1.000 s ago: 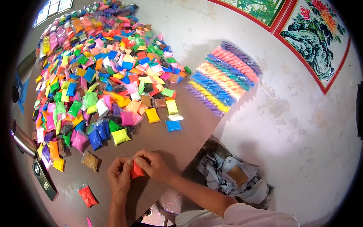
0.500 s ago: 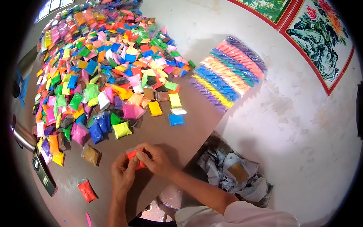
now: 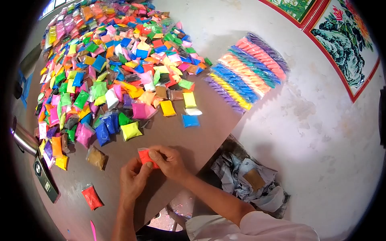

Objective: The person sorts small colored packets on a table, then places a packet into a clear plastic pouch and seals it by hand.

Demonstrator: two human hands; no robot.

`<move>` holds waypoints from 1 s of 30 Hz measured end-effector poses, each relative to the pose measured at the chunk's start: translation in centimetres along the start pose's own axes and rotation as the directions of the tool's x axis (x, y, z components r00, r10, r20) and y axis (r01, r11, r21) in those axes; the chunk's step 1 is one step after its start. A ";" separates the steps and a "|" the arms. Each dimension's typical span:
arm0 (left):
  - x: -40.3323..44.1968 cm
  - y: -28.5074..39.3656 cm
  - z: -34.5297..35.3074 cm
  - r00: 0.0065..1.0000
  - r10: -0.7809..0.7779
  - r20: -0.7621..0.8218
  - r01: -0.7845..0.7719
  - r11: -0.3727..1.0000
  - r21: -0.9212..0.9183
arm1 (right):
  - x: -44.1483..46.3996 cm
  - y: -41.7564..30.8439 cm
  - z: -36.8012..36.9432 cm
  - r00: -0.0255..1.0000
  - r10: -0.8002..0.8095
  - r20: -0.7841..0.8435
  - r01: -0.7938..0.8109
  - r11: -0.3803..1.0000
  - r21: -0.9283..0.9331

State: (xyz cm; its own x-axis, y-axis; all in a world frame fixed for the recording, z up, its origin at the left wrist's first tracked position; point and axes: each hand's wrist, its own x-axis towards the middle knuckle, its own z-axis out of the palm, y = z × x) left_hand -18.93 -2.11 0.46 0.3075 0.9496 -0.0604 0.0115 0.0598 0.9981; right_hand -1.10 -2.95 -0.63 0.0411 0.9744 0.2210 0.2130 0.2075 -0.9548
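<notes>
A small red packet in clear plastic (image 3: 144, 156) is held above the table between both hands. My left hand (image 3: 133, 176) grips its lower left side, thumb pressed on the front. From the right, my right hand (image 3: 169, 162) pinches it with thumb and fingers. Parts of the packet are hidden behind the fingers. Another red packet (image 3: 92, 197) lies flat on the table to the left of my left forearm. A brown packet (image 3: 96, 158) rests farther up, beyond it.
A large heap of colourful packets (image 3: 120, 80) covers the far left of the brown table (image 3: 161, 134). Bagged twisted strips (image 3: 249, 72) lie at the right edge. A black phone-like object (image 3: 46, 180) and metal flask (image 3: 24, 138) stand left. Below right is a box of crumpled paper (image 3: 249, 180).
The red packet has turned slightly and shows more of its upper part. My fingers have shifted on it, with both hands still holding. The view has tilted a little.
</notes>
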 end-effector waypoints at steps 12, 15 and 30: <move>0.1 1.0 0.4 1.000 -0.030 -0.004 0.030 0.997 -0.077 | 0.0 0.0 -0.1 0.995 0.085 0.047 -0.090 0.989 0.121; 0.1 0.6 0.2 0.999 -0.035 0.007 0.036 0.994 -0.104 | 0.0 0.4 0.2 0.998 0.065 -0.006 -0.063 0.990 0.126; 0.4 0.3 -0.4 0.999 -0.029 0.040 0.033 0.993 -0.115 | 0.0 -0.3 -0.3 0.998 0.042 0.042 -0.045 0.997 0.063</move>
State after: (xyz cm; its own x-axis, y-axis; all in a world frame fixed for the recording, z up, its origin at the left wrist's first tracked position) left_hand -19.18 -1.62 0.78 0.3451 0.9344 -0.0886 -0.0877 0.1261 0.9881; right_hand -0.82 -2.99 -0.31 0.0088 0.9850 0.1721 0.1492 0.1689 -0.9743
